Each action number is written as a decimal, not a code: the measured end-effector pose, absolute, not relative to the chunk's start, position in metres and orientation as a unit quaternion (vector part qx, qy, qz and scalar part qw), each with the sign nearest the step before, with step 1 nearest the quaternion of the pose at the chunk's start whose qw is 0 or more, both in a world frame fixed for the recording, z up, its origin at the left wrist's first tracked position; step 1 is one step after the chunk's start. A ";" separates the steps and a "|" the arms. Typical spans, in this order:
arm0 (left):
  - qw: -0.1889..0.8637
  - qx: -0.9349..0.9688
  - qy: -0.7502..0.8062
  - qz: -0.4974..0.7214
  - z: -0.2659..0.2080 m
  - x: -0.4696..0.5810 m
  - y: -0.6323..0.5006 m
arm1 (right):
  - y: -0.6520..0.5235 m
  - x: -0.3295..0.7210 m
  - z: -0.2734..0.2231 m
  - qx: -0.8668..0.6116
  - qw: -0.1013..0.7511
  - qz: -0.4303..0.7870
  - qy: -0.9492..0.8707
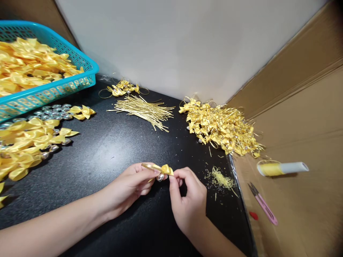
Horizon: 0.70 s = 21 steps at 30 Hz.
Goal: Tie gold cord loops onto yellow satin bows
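Adjusting, it seems, a yellow bow [167, 169] at near centre: your left hand [134, 181] grasps it by the gold loop [150, 166], beside a silver gem [160, 177]; your right hand [190, 200] pinches its ribbon tip. Next move calls for steady left support. Gold ties [144, 110] lie beyond, heaped bows [222, 128] far right.

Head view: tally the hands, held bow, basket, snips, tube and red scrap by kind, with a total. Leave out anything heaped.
Left hand and right hand: 2
Held bow: 1
Basket: 1
Snips: 1
Tube: 1
Red scrap: 1
Total: 7
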<state>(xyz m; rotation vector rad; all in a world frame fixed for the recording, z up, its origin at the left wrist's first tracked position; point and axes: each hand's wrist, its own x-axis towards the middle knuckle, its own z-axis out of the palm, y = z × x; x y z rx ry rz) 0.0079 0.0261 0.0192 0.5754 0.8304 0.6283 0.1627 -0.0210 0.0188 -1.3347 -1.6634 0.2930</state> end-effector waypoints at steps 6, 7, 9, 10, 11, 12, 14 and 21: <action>0.842 0.261 0.371 0.293 0.013 0.006 0.026 | -0.023 0.162 0.008 -0.582 0.476 0.336 -0.567; 0.844 0.262 0.367 0.292 0.012 0.006 0.026 | -0.023 0.162 0.007 -0.580 0.479 0.365 -0.548; 0.845 0.266 0.361 0.292 0.013 0.006 0.026 | -0.021 0.160 0.008 -0.571 0.492 0.402 -0.520; 0.845 0.269 0.359 0.292 0.013 0.007 0.026 | -0.021 0.159 0.009 -0.566 0.498 0.415 -0.509; 0.844 0.271 0.358 0.292 0.013 0.007 0.026 | -0.020 0.159 0.010 -0.561 0.503 0.425 -0.501; 0.844 0.273 0.359 0.292 0.014 0.006 0.026 | -0.019 0.158 0.011 -0.557 0.507 0.434 -0.494; 0.841 0.275 0.363 0.292 0.014 0.006 0.026 | -0.019 0.158 0.012 -0.551 0.512 0.445 -0.486; 0.841 0.269 0.375 0.283 0.011 0.005 0.026 | -0.019 0.157 0.012 -0.566 0.506 0.455 -0.465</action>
